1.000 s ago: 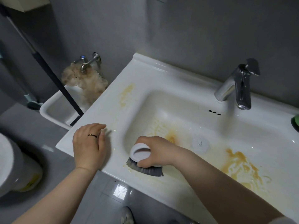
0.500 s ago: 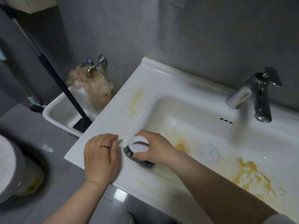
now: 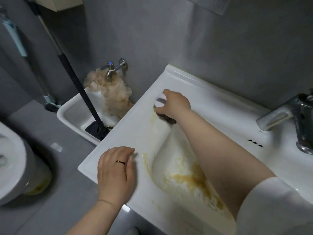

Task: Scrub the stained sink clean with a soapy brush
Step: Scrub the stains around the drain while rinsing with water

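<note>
The white sink carries yellow-brown stains on its left ledge and inside the basin. My right hand grips a scrub brush with a white ring handle and dark bristles, pressed onto the stain on the far left ledge. My right forearm reaches across the basin and hides part of it. My left hand, wearing a ring, rests flat on the near left corner of the sink, fingers straight.
A chrome faucet stands at the right. Left of the sink sits a low mop basin with a wall tap, a dirty mop head and a black-handled tool. A toilet is at far left.
My right hand has carried the brush from the near left rim of the basin up to the far left ledge. My left hand stays on the corner. The camera has shifted.
</note>
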Tool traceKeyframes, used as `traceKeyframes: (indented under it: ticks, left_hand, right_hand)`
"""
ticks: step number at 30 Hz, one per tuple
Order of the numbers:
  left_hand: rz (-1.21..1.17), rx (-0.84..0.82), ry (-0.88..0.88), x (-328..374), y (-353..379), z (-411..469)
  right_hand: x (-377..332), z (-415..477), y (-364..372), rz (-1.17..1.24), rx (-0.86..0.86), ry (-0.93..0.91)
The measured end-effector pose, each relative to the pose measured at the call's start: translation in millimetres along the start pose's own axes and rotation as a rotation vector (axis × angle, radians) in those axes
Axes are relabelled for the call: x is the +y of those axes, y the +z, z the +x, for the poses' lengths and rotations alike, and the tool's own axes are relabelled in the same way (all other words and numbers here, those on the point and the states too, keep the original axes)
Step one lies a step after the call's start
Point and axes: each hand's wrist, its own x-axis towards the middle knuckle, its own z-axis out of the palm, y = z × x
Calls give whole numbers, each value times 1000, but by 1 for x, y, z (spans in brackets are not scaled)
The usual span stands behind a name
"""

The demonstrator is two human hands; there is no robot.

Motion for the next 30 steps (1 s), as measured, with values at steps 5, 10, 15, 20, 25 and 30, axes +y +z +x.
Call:
traceKeyframes:
  ticks: [5, 10, 15, 20, 25, 30]
  left_hand:
    - [-14, -2, 4, 0, 0, 0]
    - [-12, -6, -10, 1, 0, 0]
    - [-12, -5, -21, 1, 0, -1]
    - [-6, -10, -12, 1, 0, -1]
    - [-3, -11, 4, 2, -1, 1]
    - [-13, -26, -3, 4, -3, 0]
  right_hand:
    - [-11, -21, 0, -77, -246, -279]
    - [7, 4, -13, -13, -47, -12]
    - [-16, -11, 4, -49, -215, -262]
    - [2, -5, -11, -28, -84, -78]
    - [-11, -25, 2, -69, -178, -260]
    - [20, -65, 2, 253, -325, -165]
